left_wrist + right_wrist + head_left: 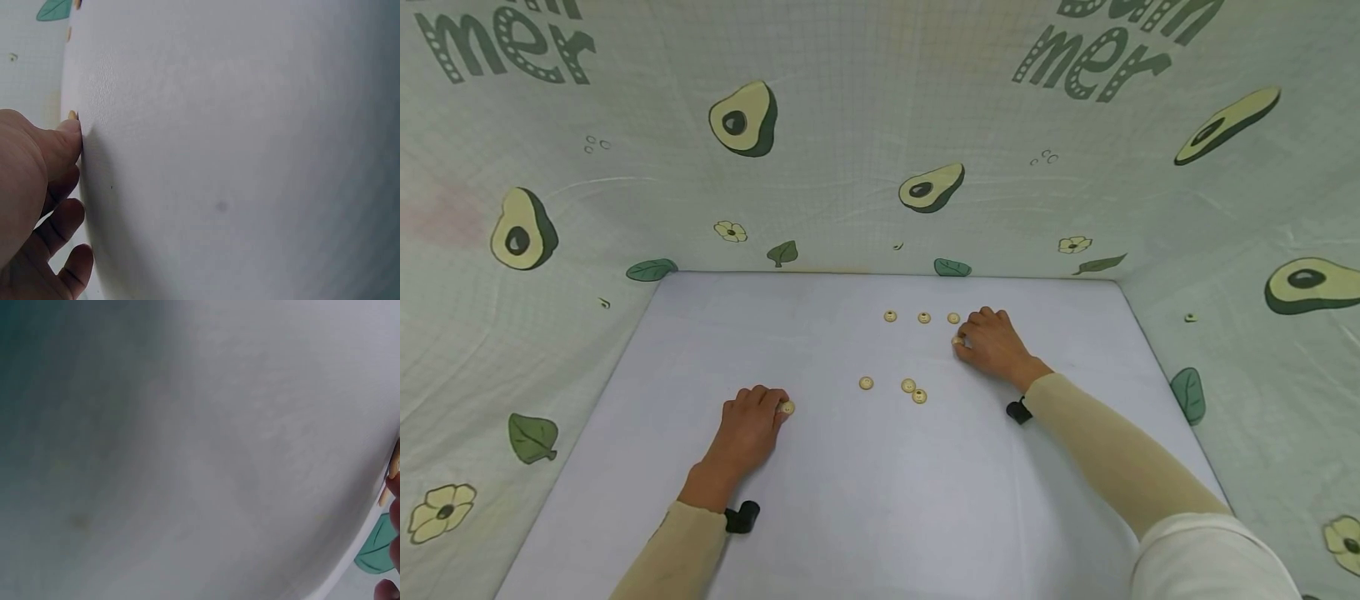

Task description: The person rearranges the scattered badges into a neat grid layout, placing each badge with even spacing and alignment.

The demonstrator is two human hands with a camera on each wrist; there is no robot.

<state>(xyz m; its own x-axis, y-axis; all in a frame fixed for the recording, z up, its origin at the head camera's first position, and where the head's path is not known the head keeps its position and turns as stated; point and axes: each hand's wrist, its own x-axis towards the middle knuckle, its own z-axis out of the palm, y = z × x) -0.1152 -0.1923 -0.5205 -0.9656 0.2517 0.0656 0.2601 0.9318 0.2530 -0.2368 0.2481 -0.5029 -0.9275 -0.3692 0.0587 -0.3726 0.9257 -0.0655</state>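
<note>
My left hand is low over the left-middle of the white table, its thumb and forefinger pinching a round tan button. In the left wrist view that button peeks out past the thumb tip, close to the tabletop. Farther back and to the right, my right hand holds another tan button between thumb and fingers. Just behind it lies a button, the right end of a row with two more buttons. Only fingertips and a button edge show in the right wrist view.
Between the hands a single button lies left of two buttons that touch or slightly overlap. A cloth printed with avocados and leaves surrounds the back and sides of the table.
</note>
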